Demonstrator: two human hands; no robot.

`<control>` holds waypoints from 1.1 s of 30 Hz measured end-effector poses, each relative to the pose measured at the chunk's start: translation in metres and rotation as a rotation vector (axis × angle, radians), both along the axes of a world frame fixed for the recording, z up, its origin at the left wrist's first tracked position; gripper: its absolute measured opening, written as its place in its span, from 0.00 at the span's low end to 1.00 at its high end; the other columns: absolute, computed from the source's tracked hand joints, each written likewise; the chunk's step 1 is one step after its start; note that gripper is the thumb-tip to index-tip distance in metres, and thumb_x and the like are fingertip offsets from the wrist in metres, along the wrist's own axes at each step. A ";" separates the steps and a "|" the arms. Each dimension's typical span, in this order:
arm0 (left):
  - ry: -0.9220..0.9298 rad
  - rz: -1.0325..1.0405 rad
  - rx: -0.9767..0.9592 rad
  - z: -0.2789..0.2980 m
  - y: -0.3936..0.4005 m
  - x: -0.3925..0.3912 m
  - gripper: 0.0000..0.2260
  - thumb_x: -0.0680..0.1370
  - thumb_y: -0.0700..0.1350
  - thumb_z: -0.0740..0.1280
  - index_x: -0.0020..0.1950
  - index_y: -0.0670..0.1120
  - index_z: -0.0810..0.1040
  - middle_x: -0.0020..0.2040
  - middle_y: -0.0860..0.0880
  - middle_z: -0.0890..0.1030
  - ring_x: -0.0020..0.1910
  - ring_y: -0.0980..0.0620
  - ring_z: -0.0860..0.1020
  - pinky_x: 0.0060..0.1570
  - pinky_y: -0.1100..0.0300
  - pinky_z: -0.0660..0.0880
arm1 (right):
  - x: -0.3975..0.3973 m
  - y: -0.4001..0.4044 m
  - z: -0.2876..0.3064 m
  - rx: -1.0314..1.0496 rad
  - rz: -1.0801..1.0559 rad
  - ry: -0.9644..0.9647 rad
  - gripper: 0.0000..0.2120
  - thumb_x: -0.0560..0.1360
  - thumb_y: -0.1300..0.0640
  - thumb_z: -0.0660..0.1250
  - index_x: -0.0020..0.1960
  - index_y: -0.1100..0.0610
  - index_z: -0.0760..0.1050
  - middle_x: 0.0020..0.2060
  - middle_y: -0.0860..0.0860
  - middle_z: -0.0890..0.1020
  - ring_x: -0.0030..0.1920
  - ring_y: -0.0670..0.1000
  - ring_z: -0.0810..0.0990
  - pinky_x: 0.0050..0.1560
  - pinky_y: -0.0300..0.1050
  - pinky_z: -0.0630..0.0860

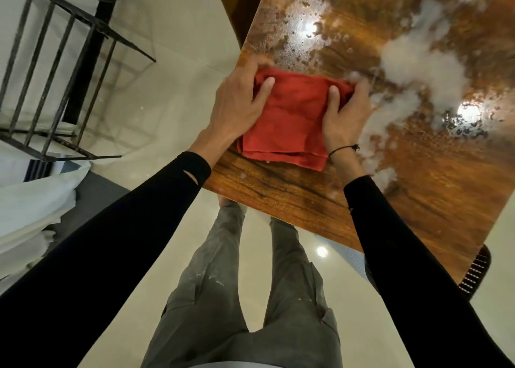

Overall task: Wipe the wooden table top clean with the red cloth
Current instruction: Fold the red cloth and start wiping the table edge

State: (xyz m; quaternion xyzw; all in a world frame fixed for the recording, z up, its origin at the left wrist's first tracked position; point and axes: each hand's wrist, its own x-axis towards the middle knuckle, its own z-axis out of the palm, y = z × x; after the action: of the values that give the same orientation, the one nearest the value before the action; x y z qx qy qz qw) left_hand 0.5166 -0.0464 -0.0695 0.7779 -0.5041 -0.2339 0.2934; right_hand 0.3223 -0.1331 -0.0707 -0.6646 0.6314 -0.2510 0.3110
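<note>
cloth: folded red cloth (287, 122) flat on desk (278, 189), between 2 hands
left hand (237, 100): grips far-left corner
right hand (345, 108): grips far-right corner
foam (423, 64): lies right, nearer right hand

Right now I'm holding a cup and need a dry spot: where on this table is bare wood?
The strip of table top between the red cloth and the near edge looks dry. Beyond and right of the cloth, white foam and droplets cover the wood. Left hand and right hand crowd the cloth.
</note>
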 end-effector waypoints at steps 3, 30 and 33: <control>0.101 0.194 0.043 -0.012 -0.009 0.021 0.24 0.87 0.52 0.67 0.81 0.47 0.68 0.73 0.48 0.75 0.70 0.50 0.75 0.68 0.56 0.75 | 0.015 0.002 -0.010 -0.215 0.152 0.130 0.24 0.88 0.56 0.69 0.80 0.68 0.73 0.74 0.63 0.78 0.76 0.62 0.76 0.80 0.57 0.68; 1.074 0.700 0.402 -0.054 0.095 0.061 0.34 0.89 0.68 0.46 0.68 0.49 0.84 0.60 0.44 0.88 0.60 0.46 0.85 0.58 0.49 0.78 | 0.035 0.092 -0.080 -0.454 1.675 0.375 0.39 0.88 0.29 0.50 0.93 0.44 0.47 0.93 0.54 0.45 0.92 0.60 0.44 0.88 0.74 0.43; 1.154 0.655 0.453 -0.057 0.099 0.045 0.35 0.88 0.70 0.45 0.66 0.48 0.83 0.58 0.45 0.88 0.56 0.48 0.87 0.52 0.54 0.81 | 0.033 0.067 -0.080 -0.471 1.714 0.387 0.39 0.88 0.28 0.50 0.93 0.43 0.47 0.93 0.53 0.45 0.92 0.59 0.44 0.89 0.73 0.42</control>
State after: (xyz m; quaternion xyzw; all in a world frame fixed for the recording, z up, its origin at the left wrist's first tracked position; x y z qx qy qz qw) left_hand 0.5617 0.0528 -0.1268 0.6834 0.0535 -0.6082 0.4002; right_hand 0.3556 -0.0661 -0.1505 -0.9833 -0.1057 0.0597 0.1358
